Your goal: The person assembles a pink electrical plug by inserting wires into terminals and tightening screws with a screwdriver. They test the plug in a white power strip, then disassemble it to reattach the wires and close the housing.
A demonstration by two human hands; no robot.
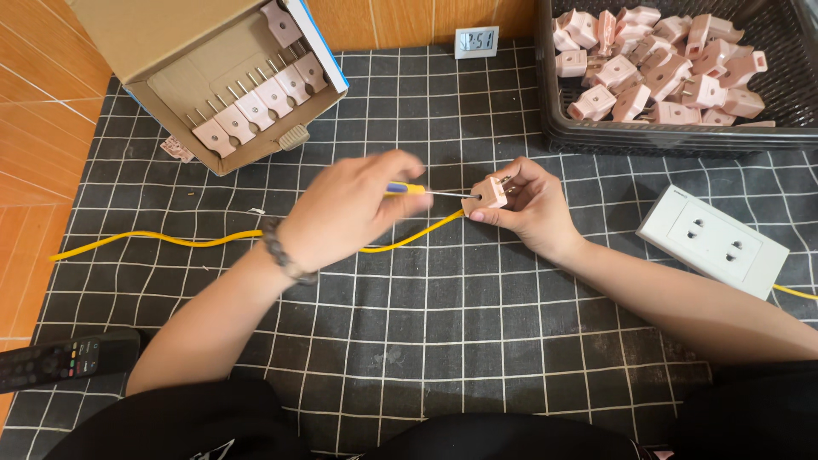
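Note:
My right hand [530, 204] grips a small pink plug adapter [492, 192] with metal prongs, held over the black grid mat [443, 341]. My left hand [349, 209], blurred by motion and wearing a beaded bracelet, holds a screwdriver [417, 191] with a yellow and blue handle. Its thin metal shaft points right and its tip touches the adapter's left face. A yellow cable [170, 240] runs across the mat beneath both hands.
A tilted cardboard box [170, 51] at the back left holds a row of pink adapters [256, 98]. A black basket [767, 132] at the back right is full of them. A white wall socket [711, 240] lies right, a small digital clock [476, 41] behind, a remote [64, 358] at left.

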